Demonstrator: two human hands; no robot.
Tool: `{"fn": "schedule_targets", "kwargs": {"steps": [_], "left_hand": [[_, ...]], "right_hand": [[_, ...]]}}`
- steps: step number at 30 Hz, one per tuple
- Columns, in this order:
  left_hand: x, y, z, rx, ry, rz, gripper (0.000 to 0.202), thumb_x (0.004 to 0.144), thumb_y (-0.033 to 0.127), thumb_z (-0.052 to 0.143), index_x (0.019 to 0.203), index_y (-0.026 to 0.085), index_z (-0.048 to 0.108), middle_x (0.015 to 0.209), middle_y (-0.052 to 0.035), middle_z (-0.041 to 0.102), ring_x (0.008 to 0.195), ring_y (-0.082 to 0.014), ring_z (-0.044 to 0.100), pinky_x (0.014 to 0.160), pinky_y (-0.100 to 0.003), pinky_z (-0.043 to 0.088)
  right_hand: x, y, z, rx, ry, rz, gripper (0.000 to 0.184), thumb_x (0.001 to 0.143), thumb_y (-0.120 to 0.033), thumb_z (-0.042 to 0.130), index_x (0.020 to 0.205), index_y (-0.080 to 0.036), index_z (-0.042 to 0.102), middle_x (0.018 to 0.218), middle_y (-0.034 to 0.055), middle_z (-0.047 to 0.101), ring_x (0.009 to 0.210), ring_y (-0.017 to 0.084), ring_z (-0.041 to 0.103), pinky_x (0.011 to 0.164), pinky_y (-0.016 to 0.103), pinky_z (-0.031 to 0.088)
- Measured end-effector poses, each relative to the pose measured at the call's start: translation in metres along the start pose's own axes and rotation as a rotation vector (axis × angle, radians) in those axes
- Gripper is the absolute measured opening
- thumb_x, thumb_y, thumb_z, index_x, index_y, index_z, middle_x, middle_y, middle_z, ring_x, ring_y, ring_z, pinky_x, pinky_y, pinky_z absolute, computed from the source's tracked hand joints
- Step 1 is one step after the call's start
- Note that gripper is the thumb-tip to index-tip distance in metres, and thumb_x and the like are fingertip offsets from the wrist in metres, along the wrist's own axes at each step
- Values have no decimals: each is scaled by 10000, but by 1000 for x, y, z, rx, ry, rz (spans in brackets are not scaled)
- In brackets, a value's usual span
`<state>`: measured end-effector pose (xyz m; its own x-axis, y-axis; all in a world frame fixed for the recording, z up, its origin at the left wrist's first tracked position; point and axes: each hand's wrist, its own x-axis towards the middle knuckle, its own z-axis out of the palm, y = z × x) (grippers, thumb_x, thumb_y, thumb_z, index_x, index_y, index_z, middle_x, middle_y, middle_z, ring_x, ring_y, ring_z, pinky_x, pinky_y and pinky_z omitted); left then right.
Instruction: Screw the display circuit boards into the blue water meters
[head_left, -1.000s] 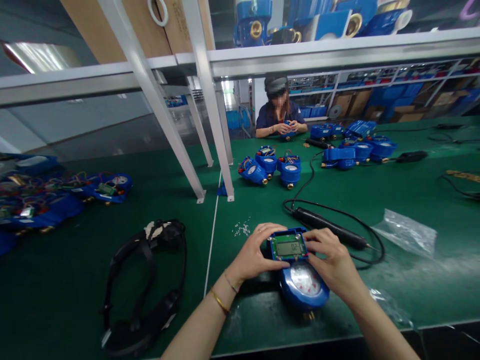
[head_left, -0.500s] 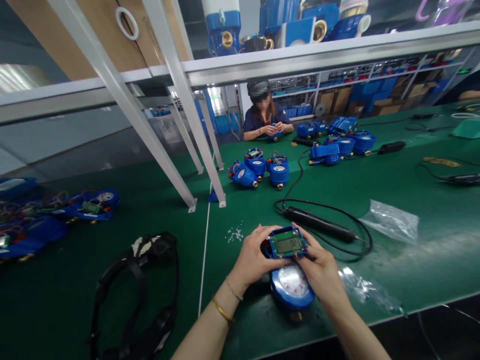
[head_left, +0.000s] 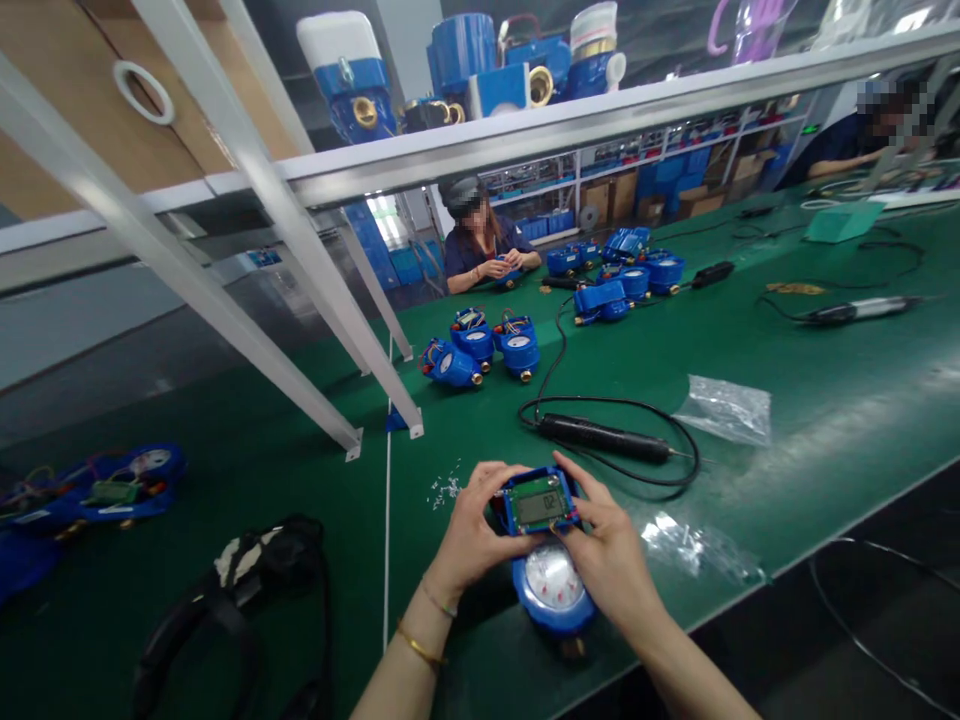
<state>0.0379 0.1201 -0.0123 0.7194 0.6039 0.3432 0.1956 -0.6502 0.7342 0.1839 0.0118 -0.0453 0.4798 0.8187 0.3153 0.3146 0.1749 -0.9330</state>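
A blue water meter (head_left: 551,590) with a white dial lies on the green table (head_left: 787,400) near its front edge. On top of the meter sits a blue-framed display module (head_left: 538,503) with a grey LCD. My left hand (head_left: 472,530) grips the module's left side with curled fingers. My right hand (head_left: 607,555) holds its right side, the thumb on the lower edge. Both hands are closed on it.
A black electric screwdriver (head_left: 600,437) with a looped cable lies just beyond my hands. Small screws (head_left: 444,487) and plastic bags (head_left: 724,408) are nearby. Three blue meters (head_left: 480,350) stand further back. A black headband strap (head_left: 247,580) lies at left. A person sits across the table.
The view has swung to the right and tilted. Both hands stay on the display module, and my right thumb has shifted slightly along its lower edge.
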Motion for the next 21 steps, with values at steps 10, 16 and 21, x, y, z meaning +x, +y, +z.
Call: {"fn": "schedule_targets", "kwargs": {"steps": [10,16,21], "left_hand": [[-3,-5,3,-28,21,-77,620,647,311,853,1219,260,621,1162,-80,576,1189,-262,497,1019,-415,442],[-3,-11,0,-86,-6,-85,627,627,374,866,1203,269,641,1177,-75,608,1203,-276,481,1042,-432,423],[-3,-13,0,-103,1,-102,642,649,408,849,1236,272,627,1204,-88,576,1237,-288,467,1043,-437,429]], "right_hand": [[3,-5,1,14,-4,34,272,788,-179,587,934,-302,782,1408,11,507,1294,239,439,1120,438,332],[5,-9,3,-10,-36,43,297,763,-126,570,894,-286,783,1409,6,505,1303,238,414,1126,435,321],[7,-12,2,-14,-47,49,237,773,-133,564,814,-247,768,1408,19,506,1302,242,413,1125,436,323]]}}
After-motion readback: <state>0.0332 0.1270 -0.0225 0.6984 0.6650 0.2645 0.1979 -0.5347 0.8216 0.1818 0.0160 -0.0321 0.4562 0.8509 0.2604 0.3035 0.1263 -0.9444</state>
